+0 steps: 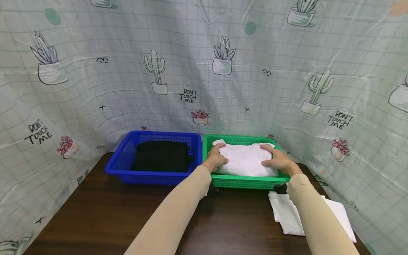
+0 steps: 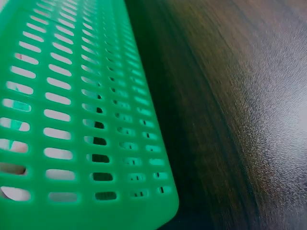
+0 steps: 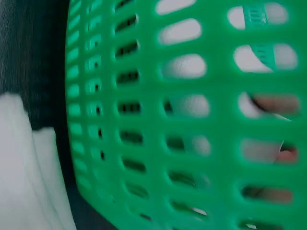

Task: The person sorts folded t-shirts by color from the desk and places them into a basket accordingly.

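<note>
A folded white shirt (image 1: 244, 159) lies in the green basket (image 1: 245, 182), its neckline toward the far rim. My left hand (image 1: 215, 158) grips its left side, thumb and forefinger showing on the cloth. At the opposite side, my right hand (image 1: 278, 160) holds the shirt with thumb and forefinger spread apart. The other fingers are mostly hidden. Through the slots of the basket wall (image 3: 216, 124) in the right wrist view, bits of fingers and white cloth show. The left wrist view has the slotted basket side (image 2: 81, 110) close up.
Left of the green basket stands a blue basket (image 1: 149, 177) with folded black cloth (image 1: 161, 156) inside. More folded white cloth (image 1: 290, 219) lies at the table's right edge, partly under my right forearm. A patterned curtain (image 1: 178, 71) surrounds the dark wooden table (image 1: 79, 216).
</note>
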A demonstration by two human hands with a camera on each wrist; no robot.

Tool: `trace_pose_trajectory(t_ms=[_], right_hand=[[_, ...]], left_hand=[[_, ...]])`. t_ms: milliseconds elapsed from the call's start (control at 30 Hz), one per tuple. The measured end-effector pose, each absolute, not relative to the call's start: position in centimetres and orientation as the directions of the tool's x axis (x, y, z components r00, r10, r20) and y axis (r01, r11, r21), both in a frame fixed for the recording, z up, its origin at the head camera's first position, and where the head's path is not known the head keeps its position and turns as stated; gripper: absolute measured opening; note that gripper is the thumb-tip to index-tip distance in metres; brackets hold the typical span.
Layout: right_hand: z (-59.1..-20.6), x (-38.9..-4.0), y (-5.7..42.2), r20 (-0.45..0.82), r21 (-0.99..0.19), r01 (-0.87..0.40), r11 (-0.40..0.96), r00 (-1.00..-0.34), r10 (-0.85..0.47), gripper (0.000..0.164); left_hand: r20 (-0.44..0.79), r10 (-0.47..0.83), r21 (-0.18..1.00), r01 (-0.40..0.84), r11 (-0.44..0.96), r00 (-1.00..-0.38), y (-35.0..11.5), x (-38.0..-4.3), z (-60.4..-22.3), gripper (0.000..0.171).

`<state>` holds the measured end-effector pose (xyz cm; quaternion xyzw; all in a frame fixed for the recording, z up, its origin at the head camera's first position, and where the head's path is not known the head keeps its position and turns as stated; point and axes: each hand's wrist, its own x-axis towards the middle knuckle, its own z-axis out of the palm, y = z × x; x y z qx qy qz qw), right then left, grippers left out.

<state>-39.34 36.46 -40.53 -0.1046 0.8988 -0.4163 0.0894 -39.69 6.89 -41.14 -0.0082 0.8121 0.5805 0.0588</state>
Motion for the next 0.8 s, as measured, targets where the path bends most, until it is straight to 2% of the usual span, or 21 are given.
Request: trace_pose_trajectory(t_ms=[433,800], right_hand=[[-42.3,-39.7,35.8,-0.080,-0.700,-0.094,0.708,-0.975,-0.208,0.082],[-42.7,-39.8,35.8,-0.075,-0.636,-0.141,0.759,-0.967,-0.242,0.074]], left_hand=[[-0.124,-0.022,0.911,-0.123,0.393,-0.992,7.6,-40.0,-42.0,0.070],[-0.125,0.013,0.848,-0.100,0.521,-0.992,7.6,-39.9,-42.4,0.064]])
